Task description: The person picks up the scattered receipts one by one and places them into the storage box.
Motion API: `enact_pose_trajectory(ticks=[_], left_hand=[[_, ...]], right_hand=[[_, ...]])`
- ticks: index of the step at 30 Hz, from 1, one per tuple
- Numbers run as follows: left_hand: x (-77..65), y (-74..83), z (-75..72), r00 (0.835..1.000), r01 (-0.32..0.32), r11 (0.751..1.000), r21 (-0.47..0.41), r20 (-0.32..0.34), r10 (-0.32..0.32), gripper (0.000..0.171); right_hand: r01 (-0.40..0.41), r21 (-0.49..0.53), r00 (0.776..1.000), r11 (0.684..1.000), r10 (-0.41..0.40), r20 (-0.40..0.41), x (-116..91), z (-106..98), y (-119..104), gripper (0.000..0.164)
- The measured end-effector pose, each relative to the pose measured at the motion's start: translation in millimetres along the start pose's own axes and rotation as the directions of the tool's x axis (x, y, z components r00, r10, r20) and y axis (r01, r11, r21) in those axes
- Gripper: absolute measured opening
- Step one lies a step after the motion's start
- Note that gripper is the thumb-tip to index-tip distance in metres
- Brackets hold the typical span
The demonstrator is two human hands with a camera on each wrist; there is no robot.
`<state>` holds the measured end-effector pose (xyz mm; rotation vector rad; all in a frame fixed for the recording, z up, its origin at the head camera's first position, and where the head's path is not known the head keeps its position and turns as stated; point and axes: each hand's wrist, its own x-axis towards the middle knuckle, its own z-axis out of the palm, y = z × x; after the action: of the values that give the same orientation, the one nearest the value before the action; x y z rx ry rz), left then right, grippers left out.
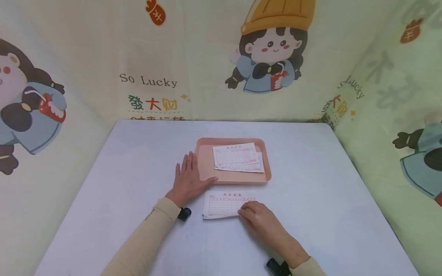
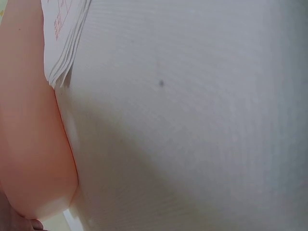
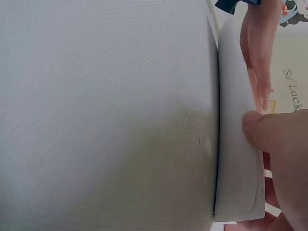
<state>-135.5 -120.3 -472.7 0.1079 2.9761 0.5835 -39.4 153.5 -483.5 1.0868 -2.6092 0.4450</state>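
My left hand [image 1: 189,178] rests on the left front corner of a pink tray [image 1: 203,172], its fingers straight along the left side and the thumb on the front rim. In the tray lie several printed receipt slips [image 1: 236,155], overlapping toward the right. In front of the tray is a stack of receipt slips [image 1: 221,205]. My right hand [image 1: 260,222] pinches paper at the stack's lower right. In the right wrist view the thumb [image 3: 257,127] presses on a slip [image 3: 236,159], with other fingers behind it. How many slips are pinched cannot be told.
A white tabletop [image 1: 310,184] spreads around the tray. Printed cloth walls [image 1: 207,76] with cartoon figures stand at the back and both sides. A black camera [image 1: 184,214] sits on the left wrist, another black device [image 1: 274,266] on the right.
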Motion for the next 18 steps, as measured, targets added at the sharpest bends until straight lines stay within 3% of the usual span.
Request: enact_pose_trajectory(ticks=[9,18], left_hand=[[-0.2,0.8,-1.1,1.0,-0.015,1.0,0.01,-0.01,0.015,0.12],[-1.8,0.1,-2.9,1.0,-0.011,1.0,0.008,-0.002,0.011,0.12]], right_hand=[[0.005,-0.016,0.998,1.0,-0.006,-0.062,0.7,-2.2,-1.0,0.023],[-0.006,-0.018,0.998,1.0,0.005,-0.066,0.0,-1.0,-0.4,0.027]])
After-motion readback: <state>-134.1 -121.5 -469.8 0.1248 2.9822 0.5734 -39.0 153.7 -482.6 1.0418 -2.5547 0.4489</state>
